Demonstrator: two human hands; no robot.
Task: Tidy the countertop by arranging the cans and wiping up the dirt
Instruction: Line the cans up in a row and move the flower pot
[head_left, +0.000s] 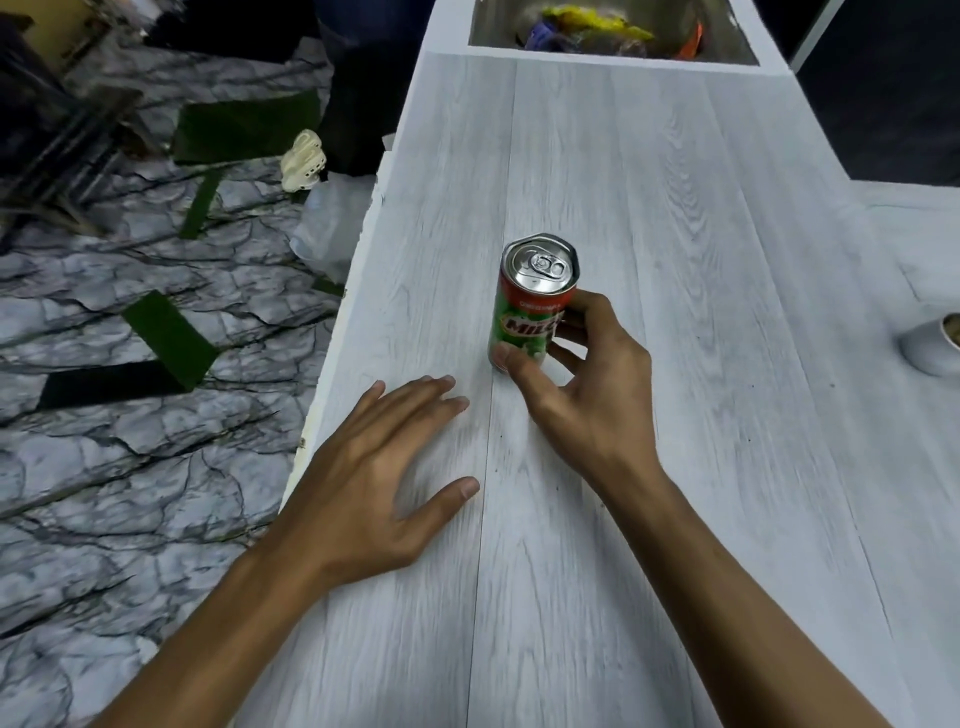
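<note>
A green and red Milo can (532, 306) stands upright in the middle of the white wood-grain countertop (701, 218). My right hand (592, 384) wraps around its lower part, thumb in front and fingers on its right side. My left hand (374, 483) lies flat on the countertop near the left edge, palm down, fingers spread, holding nothing. A few tiny dark specks dot the surface near my right wrist.
A metal sink (613, 31) with colourful wrappers inside sits at the far end of the counter. A white cup (935, 343) stands at the right edge. Left of the counter lies a marble-pattern floor with a plastic bag (332, 228) and a pale shoe (304, 158).
</note>
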